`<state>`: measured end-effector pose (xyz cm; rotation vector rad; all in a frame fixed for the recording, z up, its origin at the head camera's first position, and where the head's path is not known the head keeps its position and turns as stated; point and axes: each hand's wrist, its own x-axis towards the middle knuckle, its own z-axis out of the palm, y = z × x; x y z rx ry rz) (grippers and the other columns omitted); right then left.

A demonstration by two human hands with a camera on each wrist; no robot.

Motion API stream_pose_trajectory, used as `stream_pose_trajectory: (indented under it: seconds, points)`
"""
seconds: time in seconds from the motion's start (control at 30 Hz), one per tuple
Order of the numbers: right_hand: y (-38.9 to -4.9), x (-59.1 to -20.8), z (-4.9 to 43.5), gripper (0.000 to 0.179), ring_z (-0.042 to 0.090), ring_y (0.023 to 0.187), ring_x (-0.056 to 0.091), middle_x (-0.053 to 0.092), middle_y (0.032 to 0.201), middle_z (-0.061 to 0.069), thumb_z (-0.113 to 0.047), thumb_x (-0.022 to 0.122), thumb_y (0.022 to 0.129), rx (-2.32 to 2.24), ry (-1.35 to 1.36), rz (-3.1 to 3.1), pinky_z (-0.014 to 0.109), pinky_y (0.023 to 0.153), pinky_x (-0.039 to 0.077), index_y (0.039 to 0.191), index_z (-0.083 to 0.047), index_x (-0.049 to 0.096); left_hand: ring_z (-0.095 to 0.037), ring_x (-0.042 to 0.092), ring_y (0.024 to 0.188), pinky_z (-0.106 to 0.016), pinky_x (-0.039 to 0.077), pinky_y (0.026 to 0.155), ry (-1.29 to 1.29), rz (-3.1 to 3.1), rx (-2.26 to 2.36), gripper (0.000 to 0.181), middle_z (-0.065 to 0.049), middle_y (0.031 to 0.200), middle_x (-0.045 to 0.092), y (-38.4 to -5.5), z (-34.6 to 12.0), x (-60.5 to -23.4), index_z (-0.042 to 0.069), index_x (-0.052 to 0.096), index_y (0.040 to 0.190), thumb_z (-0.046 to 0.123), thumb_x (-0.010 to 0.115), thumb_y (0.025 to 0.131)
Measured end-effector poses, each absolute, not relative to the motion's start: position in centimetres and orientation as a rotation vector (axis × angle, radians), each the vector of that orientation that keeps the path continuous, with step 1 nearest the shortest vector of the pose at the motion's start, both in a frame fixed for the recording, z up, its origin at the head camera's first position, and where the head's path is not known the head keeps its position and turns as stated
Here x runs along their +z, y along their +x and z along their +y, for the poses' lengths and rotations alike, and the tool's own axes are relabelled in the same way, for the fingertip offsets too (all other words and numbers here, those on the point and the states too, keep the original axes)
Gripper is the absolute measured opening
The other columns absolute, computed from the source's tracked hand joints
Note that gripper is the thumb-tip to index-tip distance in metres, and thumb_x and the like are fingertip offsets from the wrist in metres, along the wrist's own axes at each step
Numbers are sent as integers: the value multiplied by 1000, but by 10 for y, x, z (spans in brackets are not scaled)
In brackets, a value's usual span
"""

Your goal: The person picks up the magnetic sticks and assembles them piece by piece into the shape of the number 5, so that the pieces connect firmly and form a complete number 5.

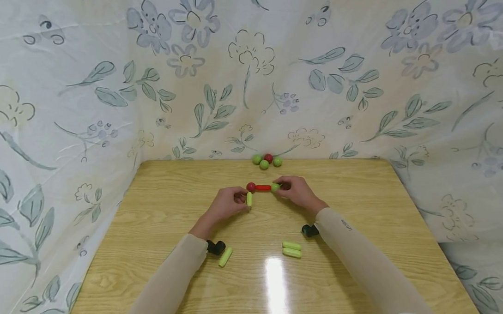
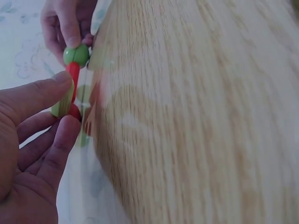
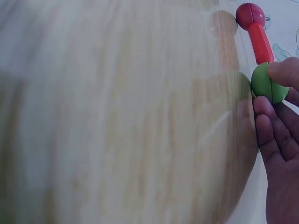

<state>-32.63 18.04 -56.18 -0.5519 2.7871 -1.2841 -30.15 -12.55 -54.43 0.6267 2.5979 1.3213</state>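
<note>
Loose rod: a yellow-green rod (image 1: 225, 257) lies aslant on the table (image 1: 154, 234), just beside the black camera (image 1: 216, 247) on your left wrist and nearer the left edge than the other rods.
Left hand: your left hand (image 1: 229, 202) pinches the held rod (image 1: 249, 200), yellow-green, between thumb and fingers, seemingly so that its far end is free to point at the far edge.
Red ball: the red ball (image 1: 250, 187) sits at that end; whether the two touch is hard to tell, as your fingers crowd the view.
Red rod: the red rod (image 1: 262, 188) bridges red ball and green ball, the row running roughly parallel to the far edge.
Spare balls: four balls (image 1: 264, 165), three green and one red, cluster at the far edge, apart from your hands.
Green ball: the green ball (image 1: 275, 187) ends the row on the right.
Paired rods: two yellow-green rods (image 1: 292, 253) lie side by side, farther from the far edge than the row.
Right hand: your right hand (image 1: 294, 190) grasps the green ball with thumb and fingers, probably to steady the row.
</note>
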Motion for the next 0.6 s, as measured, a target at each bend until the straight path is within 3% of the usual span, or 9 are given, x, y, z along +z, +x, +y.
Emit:
stream_pose_trajectory:
  seconds: [0.6]
  points:
    - [-327,-563,182,30,18,95,69,76,109,0,-21,81,101,-1280,-582,2806,42,88,58,129,-13,79,-16,69,90,-32,59,83,575,2606,1315,47,-2,98,73,-307,-121,-550,0,75,130,10,93,88]
